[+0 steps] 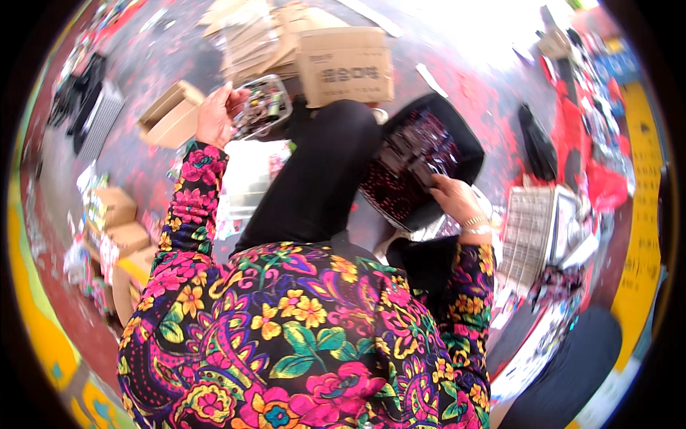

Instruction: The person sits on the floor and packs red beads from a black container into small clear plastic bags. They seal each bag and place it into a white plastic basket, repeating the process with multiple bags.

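Note:
My left hand (218, 114) is raised at the near-left side of a clear plastic basket (289, 114) full of small colourful items. Its fingers are curled together, and whatever they may hold is too small to make out. Over the near-right side of a tilted black bin (468, 136) is my right hand (454, 199), with a bracelet at the wrist. Thumb and fingers pinch a small greyish flat piece (423, 174) there. Dark reddish, bead-like small items (396, 182) and several flat dark pieces fill the bin, which leans beside my bent knee.
A closed cardboard box (344, 68) stands beyond my knee, with flattened cardboard (286, 28) behind it. An open carton (171, 114) lies at the left. On the right are a light woven crate (529, 232), a black bag (536, 143) and red plastic (606, 186).

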The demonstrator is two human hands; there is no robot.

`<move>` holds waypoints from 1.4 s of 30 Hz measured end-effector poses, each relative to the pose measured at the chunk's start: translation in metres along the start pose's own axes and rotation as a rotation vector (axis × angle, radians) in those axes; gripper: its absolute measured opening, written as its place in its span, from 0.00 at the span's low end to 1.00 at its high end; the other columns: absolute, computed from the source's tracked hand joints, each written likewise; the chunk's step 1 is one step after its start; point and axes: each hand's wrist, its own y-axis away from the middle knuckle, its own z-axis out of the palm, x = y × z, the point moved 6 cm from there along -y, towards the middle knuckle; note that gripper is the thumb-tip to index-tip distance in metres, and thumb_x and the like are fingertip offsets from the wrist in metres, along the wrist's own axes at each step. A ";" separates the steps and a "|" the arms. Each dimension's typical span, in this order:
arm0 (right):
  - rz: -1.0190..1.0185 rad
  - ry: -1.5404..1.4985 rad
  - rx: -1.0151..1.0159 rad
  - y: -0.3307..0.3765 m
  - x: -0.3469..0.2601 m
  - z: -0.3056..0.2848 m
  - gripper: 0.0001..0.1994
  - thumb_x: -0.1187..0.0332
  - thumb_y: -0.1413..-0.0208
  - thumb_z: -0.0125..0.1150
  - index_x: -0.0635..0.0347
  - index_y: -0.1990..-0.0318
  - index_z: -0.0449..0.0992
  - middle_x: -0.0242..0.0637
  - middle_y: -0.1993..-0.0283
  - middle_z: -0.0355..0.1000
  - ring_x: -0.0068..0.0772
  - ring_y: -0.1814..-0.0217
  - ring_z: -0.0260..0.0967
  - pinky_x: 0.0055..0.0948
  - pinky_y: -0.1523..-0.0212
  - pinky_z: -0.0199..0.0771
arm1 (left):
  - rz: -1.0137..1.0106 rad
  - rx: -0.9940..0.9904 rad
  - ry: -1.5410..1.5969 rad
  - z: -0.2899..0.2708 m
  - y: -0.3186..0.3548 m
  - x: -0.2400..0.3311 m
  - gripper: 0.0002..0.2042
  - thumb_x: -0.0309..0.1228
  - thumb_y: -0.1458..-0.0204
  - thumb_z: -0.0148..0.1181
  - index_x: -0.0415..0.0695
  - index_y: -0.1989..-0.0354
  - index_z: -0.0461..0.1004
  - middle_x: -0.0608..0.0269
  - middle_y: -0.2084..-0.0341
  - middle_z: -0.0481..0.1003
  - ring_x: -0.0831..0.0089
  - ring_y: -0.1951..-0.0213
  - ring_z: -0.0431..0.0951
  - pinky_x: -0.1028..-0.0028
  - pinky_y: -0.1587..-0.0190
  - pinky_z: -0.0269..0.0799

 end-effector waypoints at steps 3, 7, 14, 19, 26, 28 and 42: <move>0.068 0.066 0.004 0.005 0.009 0.000 0.17 0.61 0.52 0.55 0.56 0.54 0.71 0.47 0.63 0.73 0.50 0.57 0.69 0.41 0.58 0.69 | 0.037 0.282 -0.218 -0.125 0.024 -0.002 0.11 0.39 0.46 0.53 0.44 0.71 0.72 0.66 0.73 0.75 0.78 0.70 0.72 0.79 0.68 0.64; 0.034 0.129 -0.065 0.002 0.012 0.011 0.17 0.62 0.52 0.56 0.56 0.54 0.72 0.47 0.65 0.74 0.48 0.59 0.71 0.40 0.58 0.70 | -0.032 0.469 -0.283 -0.219 0.073 -0.017 0.09 0.36 0.48 0.53 0.43 0.69 0.73 0.67 0.73 0.75 0.79 0.71 0.71 0.80 0.70 0.64; 0.011 0.144 -0.112 -0.010 0.003 0.016 0.17 0.62 0.52 0.55 0.58 0.55 0.72 0.46 0.66 0.74 0.48 0.59 0.71 0.39 0.57 0.70 | -0.053 0.277 -0.666 -0.209 0.095 -0.067 0.20 0.41 0.55 0.60 0.37 0.60 0.75 0.62 0.71 0.76 0.72 0.72 0.74 0.75 0.67 0.68; 0.027 0.137 -0.120 -0.010 0.008 0.017 0.17 0.62 0.52 0.55 0.57 0.54 0.73 0.47 0.64 0.74 0.48 0.57 0.71 0.39 0.56 0.69 | -0.031 0.250 -1.170 -0.158 0.065 -0.107 0.30 0.46 0.62 0.67 0.35 0.56 0.71 0.56 0.62 0.74 0.68 0.59 0.74 0.72 0.52 0.63; 0.092 0.135 -0.126 -0.003 0.000 0.009 0.17 0.61 0.52 0.54 0.57 0.54 0.73 0.49 0.62 0.73 0.49 0.56 0.70 0.39 0.53 0.69 | -0.160 0.328 -1.449 -0.145 0.040 -0.134 0.33 0.46 0.67 0.68 0.40 0.51 0.69 0.51 0.51 0.69 0.60 0.45 0.63 0.68 0.39 0.47; 0.096 0.143 -0.133 -0.001 -0.006 0.007 0.17 0.61 0.51 0.54 0.57 0.54 0.73 0.49 0.62 0.73 0.49 0.55 0.70 0.40 0.54 0.69 | -0.134 0.319 -1.473 -0.148 0.037 -0.142 0.32 0.45 0.67 0.69 0.41 0.52 0.70 0.51 0.50 0.68 0.59 0.44 0.61 0.66 0.39 0.49; 0.008 0.187 -0.113 -0.004 -0.003 0.016 0.16 0.61 0.51 0.54 0.55 0.55 0.72 0.48 0.65 0.73 0.49 0.58 0.71 0.41 0.57 0.70 | 0.062 0.300 -0.803 -0.109 0.086 -0.114 0.15 0.30 0.60 0.64 0.36 0.64 0.71 0.64 0.75 0.74 0.76 0.72 0.73 0.75 0.66 0.69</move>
